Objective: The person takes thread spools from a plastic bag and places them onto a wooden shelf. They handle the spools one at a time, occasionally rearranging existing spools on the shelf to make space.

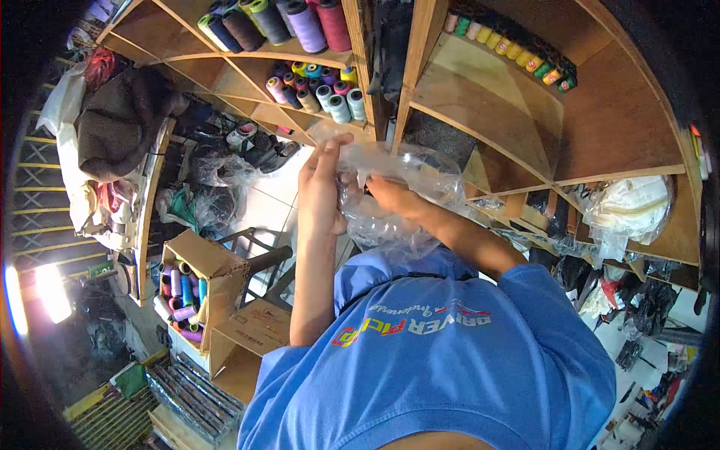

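Observation:
A large clear plastic bag [409, 225] hangs crumpled in front of my waist. My left hand [322, 184] is closed on its left side, with the fingertips at the upper edge. My right hand [388, 195] reaches in from the right, overlapping the middle of the bag, its fingers curled together. I cannot tell what lies between those fingers. Whitish, cloudy plastic [367, 159] bunches between the two hands.
Wooden shelves [480, 94] ahead carry thread cones [306, 26] and a row of small yellow and green spools [517, 51]. On the left stands a cardboard box [206, 259] of coloured spools. A plastic-wrapped white bundle [630, 206] sits at the right.

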Tool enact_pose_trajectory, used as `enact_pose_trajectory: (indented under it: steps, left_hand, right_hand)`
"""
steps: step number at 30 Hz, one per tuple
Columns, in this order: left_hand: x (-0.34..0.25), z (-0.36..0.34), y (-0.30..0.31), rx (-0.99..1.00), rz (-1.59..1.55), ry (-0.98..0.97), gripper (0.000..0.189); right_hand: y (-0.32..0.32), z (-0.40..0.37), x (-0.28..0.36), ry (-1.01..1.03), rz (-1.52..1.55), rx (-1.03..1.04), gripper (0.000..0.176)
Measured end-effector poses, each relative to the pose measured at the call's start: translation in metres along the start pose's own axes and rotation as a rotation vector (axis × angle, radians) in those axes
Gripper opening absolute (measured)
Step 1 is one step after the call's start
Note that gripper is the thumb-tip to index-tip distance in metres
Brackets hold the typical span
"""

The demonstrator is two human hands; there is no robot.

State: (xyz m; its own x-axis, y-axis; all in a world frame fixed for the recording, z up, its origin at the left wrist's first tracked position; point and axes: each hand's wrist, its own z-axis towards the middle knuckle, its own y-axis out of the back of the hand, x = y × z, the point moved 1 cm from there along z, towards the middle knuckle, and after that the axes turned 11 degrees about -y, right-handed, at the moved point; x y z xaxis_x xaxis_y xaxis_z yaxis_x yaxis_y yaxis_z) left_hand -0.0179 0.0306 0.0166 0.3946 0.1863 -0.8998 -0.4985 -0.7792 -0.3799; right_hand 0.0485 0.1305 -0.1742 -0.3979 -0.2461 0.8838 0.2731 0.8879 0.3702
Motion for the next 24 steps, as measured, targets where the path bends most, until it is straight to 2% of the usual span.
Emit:
enact_pose_trajectory:
  steps: [1, 2, 4, 6, 7, 9, 10, 11, 14, 16, 18, 21, 23, 24]
  left_hand:
    - [0.005, -0.001, 0.001, -0.016, 0.002, -0.011, 0.028]
    - [0.009, 0.0, 0.004, -0.009, -0.009, -0.001, 0.028]
    - [0.014, 0.002, 0.012, 0.014, -0.036, 0.033, 0.028]
    - [0.013, 0.001, 0.011, 0.024, -0.022, 0.061, 0.029]
    - [0.015, 0.001, 0.009, 0.025, -0.025, 0.069, 0.029]
    - [0.017, 0.002, 0.003, 0.017, 0.009, 0.068, 0.029]
    - [0.018, 0.002, 0.001, 0.033, 0.004, 0.068, 0.029]
    - [0.019, 0.002, -0.001, 0.049, 0.0, 0.069, 0.029]
    - [0.022, 0.007, -0.004, 0.081, -0.008, 0.056, 0.029]
    - [0.021, 0.01, -0.009, 0.058, -0.007, 0.049, 0.028]
    - [0.024, 0.015, -0.008, 0.049, -0.025, 0.062, 0.027]
    - [0.026, 0.022, -0.004, 0.072, -0.081, 0.101, 0.026]
    - [0.031, 0.027, -0.003, 0.025, -0.077, 0.085, 0.026]
    - [0.033, 0.03, -0.004, 0.0, -0.076, 0.077, 0.025]
  right_hand:
    - [-0.003, 0.005, -0.008, -0.088, -0.038, 0.021, 0.044]
    - [-0.019, 0.019, -0.046, -0.025, -0.161, -0.019, 0.043]
    - [-0.012, 0.015, -0.049, 0.034, -0.171, -0.113, 0.041]
    - [-0.006, 0.001, -0.033, 0.053, 0.053, -0.224, 0.039]
    - [-0.012, 0.002, -0.044, -0.108, -0.241, -0.263, 0.044]
    - [-0.012, 0.009, -0.065, -0.164, -0.36, -0.238, 0.047]
    - [-0.003, 0.003, -0.048, -0.192, -0.416, -0.223, 0.048]
    - [0.005, -0.01, -0.034, -0.303, -0.408, -0.133, 0.05]
    - [0.0, -0.016, -0.053, 0.048, -0.969, -0.344, 0.046]
    - [0.017, -0.022, -0.036, -0.083, -0.758, -0.068, 0.037]
    - [0.062, -0.064, 0.046, -0.145, -0.728, 0.228, 0.033]
    - [0.102, -0.089, 0.075, 0.024, -0.703, 0.174, 0.032]
    - [0.15, -0.113, 0.105, -0.031, -0.471, 0.13, 0.032]
    - [0.178, -0.124, 0.123, 0.008, -0.384, 0.084, 0.028]
